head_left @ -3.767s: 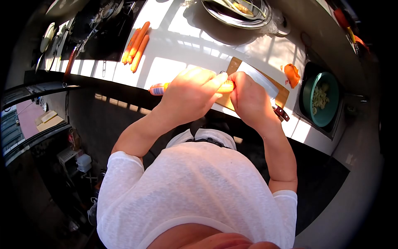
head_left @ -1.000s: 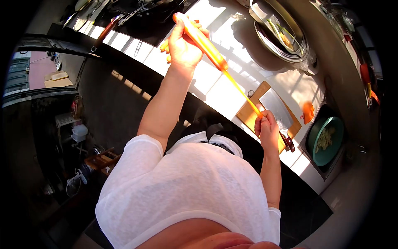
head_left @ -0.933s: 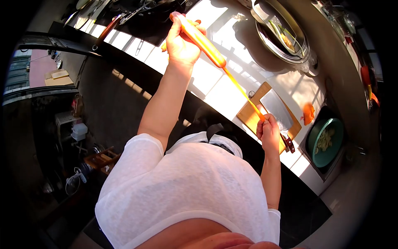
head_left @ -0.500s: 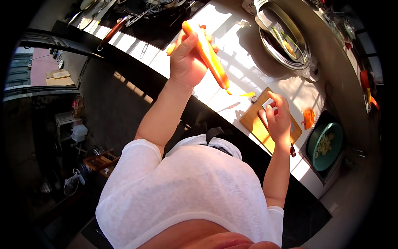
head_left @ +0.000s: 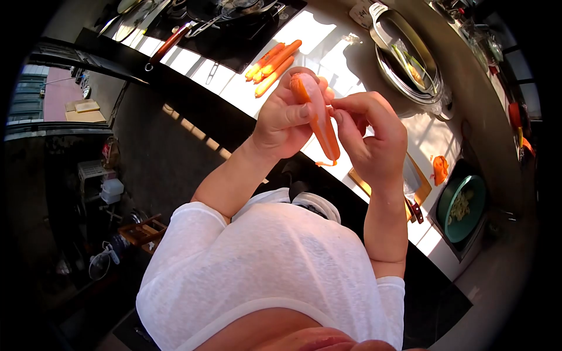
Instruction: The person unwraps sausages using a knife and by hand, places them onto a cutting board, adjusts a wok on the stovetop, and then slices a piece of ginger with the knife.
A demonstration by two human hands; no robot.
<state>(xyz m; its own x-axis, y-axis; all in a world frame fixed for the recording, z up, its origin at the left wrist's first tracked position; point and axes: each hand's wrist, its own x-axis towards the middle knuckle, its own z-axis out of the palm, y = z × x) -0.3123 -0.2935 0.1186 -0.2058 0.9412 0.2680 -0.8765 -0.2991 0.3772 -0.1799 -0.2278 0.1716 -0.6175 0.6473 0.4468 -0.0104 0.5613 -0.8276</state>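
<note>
Basically, one sausage [head_left: 324, 130] is seen half undressed: a long pale pink stretch has been bared, while orange casing is left along the sides and a loose bit of film [head_left: 326, 164] dangles at the lower tip. It's held up above the front edge of the counter [head_left: 430, 237], clamped between the left hand's [head_left: 284, 123] thumb and fingers. The thumb and forefinger of the right hand [head_left: 377, 137] are brought right up to its edge, though whether any film is pinched there can't be told. So that one looks partly done, and the pile of sausages [head_left: 274, 63] near the hob [head_left: 225, 50] looks untouched, orange all over.

As for the count: one sausage in hand, four made out in the pile (they overlap a bit, so no promises). One crumpled orange wrapper [head_left: 439, 169] is left by the sink. One cutting board [head_left: 425, 191] and one cleaver [head_left: 416, 212] are half hidden behind the right arm. One teal bowl [head_left: 479, 202] is set in the sink, and the pale pieces [head_left: 461, 207] inside can't be counted from here
</note>
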